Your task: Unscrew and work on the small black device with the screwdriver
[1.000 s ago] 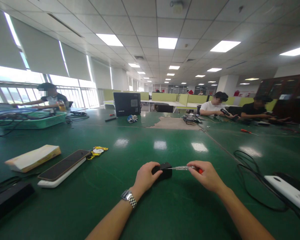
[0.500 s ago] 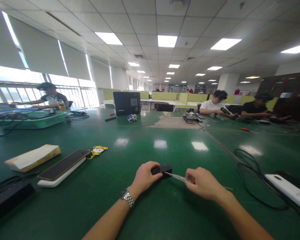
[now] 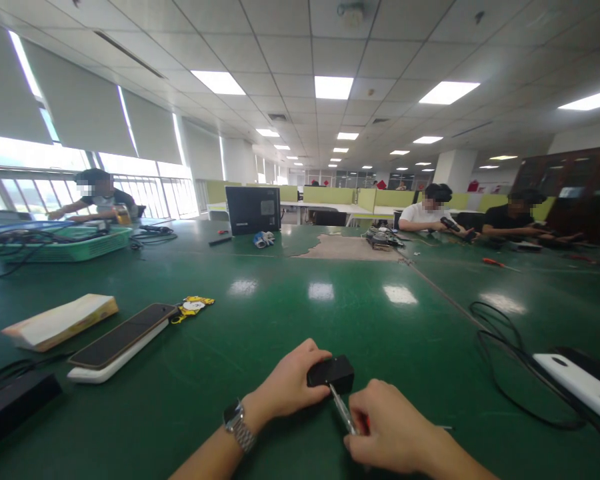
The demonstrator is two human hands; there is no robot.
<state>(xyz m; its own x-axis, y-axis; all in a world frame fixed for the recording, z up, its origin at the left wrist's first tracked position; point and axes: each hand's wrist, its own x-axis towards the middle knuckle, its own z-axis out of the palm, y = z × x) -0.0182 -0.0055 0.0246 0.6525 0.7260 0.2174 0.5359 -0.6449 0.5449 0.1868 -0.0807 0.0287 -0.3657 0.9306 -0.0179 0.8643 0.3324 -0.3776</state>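
A small black box (image 3: pixel 341 373) is gripped at its left end between the thumb and fingers of my left hand (image 3: pixel 293 379), just above or on the green table. My right hand (image 3: pixel 393 423) is closed around a slim screwdriver (image 3: pixel 344 410) with a clear, partly red handle. The screwdriver's tip meets the near face of the box. My right fingers cover much of the handle. A thin metal rod (image 3: pixel 445 427) shows just beyond my right wrist, its other end hidden.
To the left lie a phone (image 3: pixel 125 333) on a white slab, a tissue pack (image 3: pixel 63 320) and a black block (image 3: pixel 17 407). Black cables (image 3: pixel 505 373) and a white device (image 3: pixel 580 387) are at right. Farther off are a green basket (image 3: pixel 95 247), a computer case (image 3: pixel 253 210) and several people.
Both hands have come nearer with the box, lower in view. The screwdriver has swung from nearly level to steeply slanted, and the box has turned.
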